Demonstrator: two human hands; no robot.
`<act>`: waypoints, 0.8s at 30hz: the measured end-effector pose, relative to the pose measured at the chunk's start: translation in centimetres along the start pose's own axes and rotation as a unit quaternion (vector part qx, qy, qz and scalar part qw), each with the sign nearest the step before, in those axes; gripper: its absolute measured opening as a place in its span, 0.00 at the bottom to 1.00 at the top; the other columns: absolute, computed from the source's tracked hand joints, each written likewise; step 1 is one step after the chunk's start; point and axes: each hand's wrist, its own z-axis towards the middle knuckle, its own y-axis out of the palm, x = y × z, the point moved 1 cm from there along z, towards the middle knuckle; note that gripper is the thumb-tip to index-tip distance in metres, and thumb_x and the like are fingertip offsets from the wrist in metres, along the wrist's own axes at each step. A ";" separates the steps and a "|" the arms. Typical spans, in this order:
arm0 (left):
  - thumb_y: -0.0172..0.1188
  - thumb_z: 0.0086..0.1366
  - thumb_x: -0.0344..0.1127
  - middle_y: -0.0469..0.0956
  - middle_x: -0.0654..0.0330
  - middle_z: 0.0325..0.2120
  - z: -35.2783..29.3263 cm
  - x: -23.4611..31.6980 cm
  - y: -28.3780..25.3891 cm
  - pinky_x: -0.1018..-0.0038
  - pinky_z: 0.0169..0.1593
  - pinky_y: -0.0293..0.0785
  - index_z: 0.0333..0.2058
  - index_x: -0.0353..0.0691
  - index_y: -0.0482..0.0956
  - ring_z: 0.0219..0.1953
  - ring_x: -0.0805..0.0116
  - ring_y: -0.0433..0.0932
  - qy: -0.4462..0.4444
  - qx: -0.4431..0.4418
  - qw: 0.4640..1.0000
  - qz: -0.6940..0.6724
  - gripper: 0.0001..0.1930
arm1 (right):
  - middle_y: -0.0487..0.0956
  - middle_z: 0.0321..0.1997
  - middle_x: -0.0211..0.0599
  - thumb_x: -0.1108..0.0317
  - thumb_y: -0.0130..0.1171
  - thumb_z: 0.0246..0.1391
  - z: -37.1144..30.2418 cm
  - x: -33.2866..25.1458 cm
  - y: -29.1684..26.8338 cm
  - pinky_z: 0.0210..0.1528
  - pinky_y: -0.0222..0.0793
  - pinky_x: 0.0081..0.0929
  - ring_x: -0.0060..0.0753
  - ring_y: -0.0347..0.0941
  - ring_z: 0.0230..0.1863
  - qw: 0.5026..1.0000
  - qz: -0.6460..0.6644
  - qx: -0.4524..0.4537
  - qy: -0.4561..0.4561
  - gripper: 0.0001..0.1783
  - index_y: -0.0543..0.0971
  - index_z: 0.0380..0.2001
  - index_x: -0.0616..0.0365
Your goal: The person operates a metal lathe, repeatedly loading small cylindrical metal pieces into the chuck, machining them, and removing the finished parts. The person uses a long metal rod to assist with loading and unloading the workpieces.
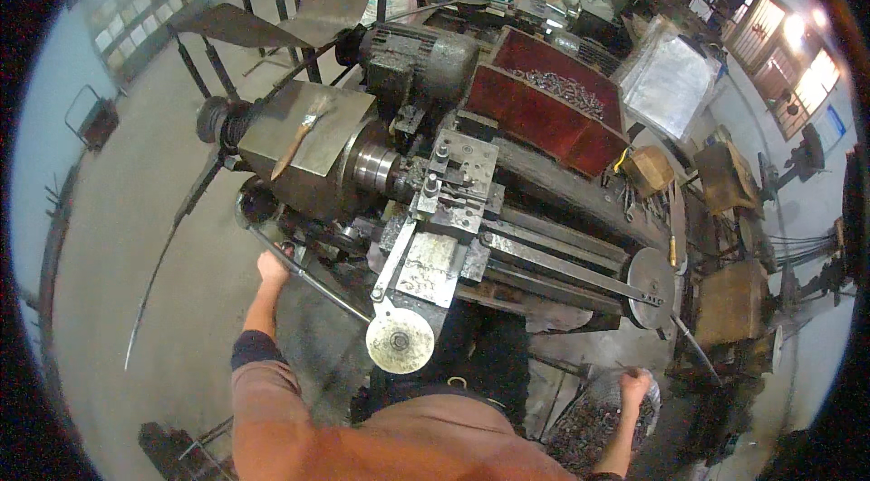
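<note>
- The left hand point(274, 265) is at the left, beside the upper part of a long metal bar point(319, 284); its fingers look bent, but whether they grasp the bar or only are near it, I cannot tell.
- A brush point(289, 153) with wooden handle lies on a flat metal plate point(343, 119), on top of the machine.
- The metal bar slopes down to the right, and its lower end is close to a round pale disc point(400, 341).
- Behind the shiny round spindle point(373, 166) is a dirty grey motor point(421, 60).
- A dark red box point(544, 126) at the back of the machine holds many small metal pieces point(566, 93).
- A pale-rimmed container point(654, 398) with dark small pieces point(580, 422) is at lower right.
- The right hand point(636, 383) is clenched above this container; whether something is inside the fist, I cannot tell.
- A grey disc point(651, 277) is at the right end of the machine.
</note>
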 end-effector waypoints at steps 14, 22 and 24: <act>0.58 0.50 0.38 0.76 0.45 0.34 0.0 -2.1 -0.7 0.60 0.41 0.71 0.38 0.41 0.76 0.38 0.48 0.76 -0.008 -0.151 0.988 0.042 0.15 | 0.80 0.29 0.46 0.76 0.55 0.32 10.3 -20.4 -4.5 0.38 0.70 0.27 0.35 0.77 0.31 0.993 0.043 -0.009 -0.113 0.18 0.79 0.34 0.63; 0.56 0.55 0.38 0.77 0.46 0.29 -0.5 -3.6 -19.0 0.65 0.37 0.71 0.43 0.37 0.74 0.34 0.53 0.77 0.090 -0.030 0.990 -0.099 0.17 | 0.77 0.35 0.42 0.68 0.60 0.27 11.4 -49.8 2.4 0.41 0.69 0.34 0.46 0.72 0.38 0.804 0.223 -0.089 -0.544 0.20 0.78 0.33 0.57; 0.54 0.58 0.40 0.77 0.47 0.28 -1.0 -5.1 -25.3 0.66 0.36 0.71 0.43 0.38 0.74 0.32 0.54 0.77 0.070 0.114 0.987 -0.087 0.17 | 0.77 0.31 0.43 0.66 0.58 0.27 10.6 -55.1 5.4 0.40 0.69 0.34 0.45 0.71 0.36 0.786 0.165 -0.100 -0.588 0.18 0.80 0.29 0.58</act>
